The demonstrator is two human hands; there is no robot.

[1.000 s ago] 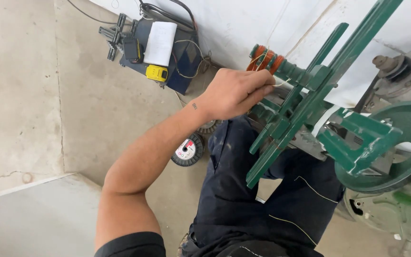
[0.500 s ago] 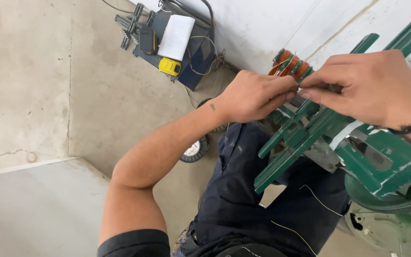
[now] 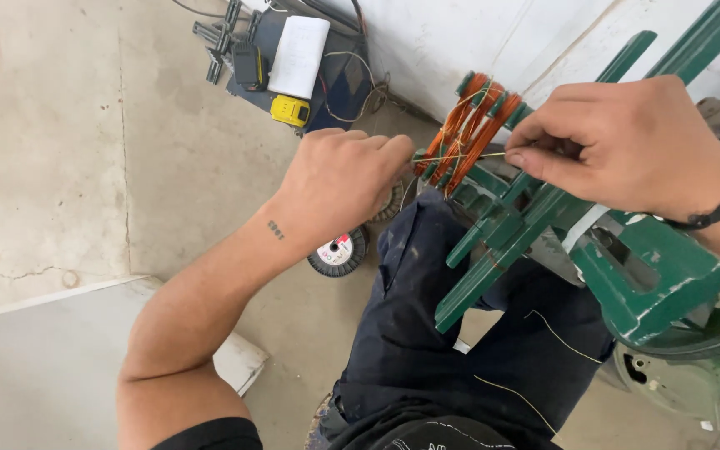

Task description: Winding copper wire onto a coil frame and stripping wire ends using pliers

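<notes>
I am pinching a thin copper wire strand [image 3: 468,156] taut between my closed left hand [image 3: 339,179] and right hand [image 3: 627,146], beside the copper coil [image 3: 470,125] on the green winding former [image 3: 510,225] upper centre, and tying it off likely needs steady tension.

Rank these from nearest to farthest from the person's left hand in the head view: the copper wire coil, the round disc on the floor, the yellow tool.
From the left hand:
1. Copper wire coil, just right of the fingertips, on the green frame.
2. Round disc, on the floor below the hand.
3. Yellow tool, up by the wall.
</notes>
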